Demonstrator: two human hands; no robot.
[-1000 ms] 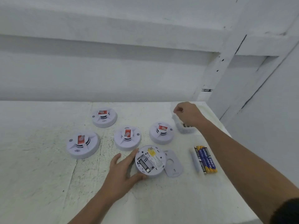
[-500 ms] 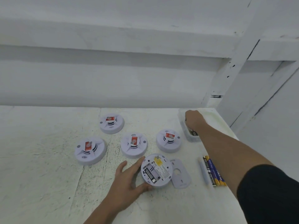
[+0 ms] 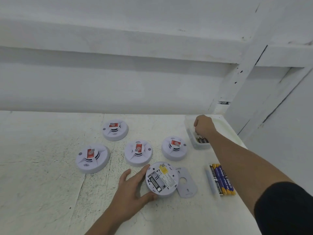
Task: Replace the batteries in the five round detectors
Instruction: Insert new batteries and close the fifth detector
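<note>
Five round detectors lie on the worktop (image 3: pixel 42 167). Four sit face up with red labels: one towards the far edge (image 3: pixel 115 130) and three in a row nearer (image 3: pixel 92 158), (image 3: pixel 138 153), (image 3: pixel 174 148). The fifth, the opened detector (image 3: pixel 162 179), lies back up towards the near edge with one battery showing in its bay. The left hand (image 3: pixel 130 192) grasps its rim between thumb and fingers. One cover plate (image 3: pixel 186 183) lies touching its right side. By the right edge lies one row of purple batteries (image 3: pixel 221 179), too tightly packed to count. Near the far right corner, the right hand (image 3: pixel 204 125) reaches, fingers curled, into one clear container (image 3: pixel 201 146) holding at least two dark batteries (image 3: pixel 202 140); whether it holds anything I cannot tell.
</note>
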